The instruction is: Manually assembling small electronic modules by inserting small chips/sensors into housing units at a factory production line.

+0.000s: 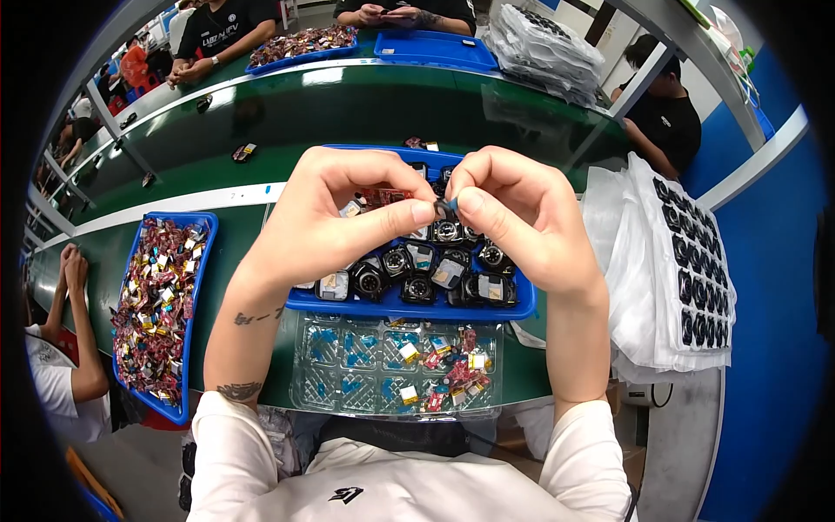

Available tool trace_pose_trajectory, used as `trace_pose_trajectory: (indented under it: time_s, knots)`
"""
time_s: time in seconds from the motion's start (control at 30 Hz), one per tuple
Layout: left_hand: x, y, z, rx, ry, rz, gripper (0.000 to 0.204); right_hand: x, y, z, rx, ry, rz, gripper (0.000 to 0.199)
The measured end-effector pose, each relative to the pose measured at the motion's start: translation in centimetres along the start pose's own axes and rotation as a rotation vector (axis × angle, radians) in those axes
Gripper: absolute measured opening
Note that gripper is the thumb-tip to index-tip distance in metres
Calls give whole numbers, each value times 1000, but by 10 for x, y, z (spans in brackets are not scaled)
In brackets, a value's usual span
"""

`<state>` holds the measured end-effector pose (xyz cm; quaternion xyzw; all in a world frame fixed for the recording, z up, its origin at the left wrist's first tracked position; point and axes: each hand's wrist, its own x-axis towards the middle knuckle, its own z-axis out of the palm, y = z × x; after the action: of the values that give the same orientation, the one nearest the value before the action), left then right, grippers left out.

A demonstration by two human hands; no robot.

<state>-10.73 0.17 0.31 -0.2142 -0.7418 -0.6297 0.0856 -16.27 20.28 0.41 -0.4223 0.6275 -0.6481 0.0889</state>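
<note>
My left hand and my right hand meet fingertip to fingertip above a blue tray. Thumb and forefinger of the right pinch a small blue piece. The left hand is closed in a pinch too, on a tiny dark part mostly hidden by its fingertips. Black round-faced devices like watch cases fill the tray below. Red circuit-board pieces show behind the left fingers; whether they are held cannot be told. A clear compartment tray closer to me holds blue bits and red boards with white-and-yellow parts.
Left of me stands a blue tray heaped with red boards. Stacked white sheets of black parts lie at right. Across the green conveyor are another heaped tray, a blue tray, wrapped stacks and several people.
</note>
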Motion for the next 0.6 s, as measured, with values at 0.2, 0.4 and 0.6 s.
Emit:
trace_pose_trajectory:
  time_s: [0.2,0.4,0.6]
  knots:
    - [-2,10,-17,-152,-69,83,12,2,8,5,-423,-421,-12,10]
    - [-1,4,-28,-79,57,146,16,-1,31,34,-875,-582,10,11]
    - [-1,8,-31,-83,21,121,14,8,22,13,-1164,-258,-87,9]
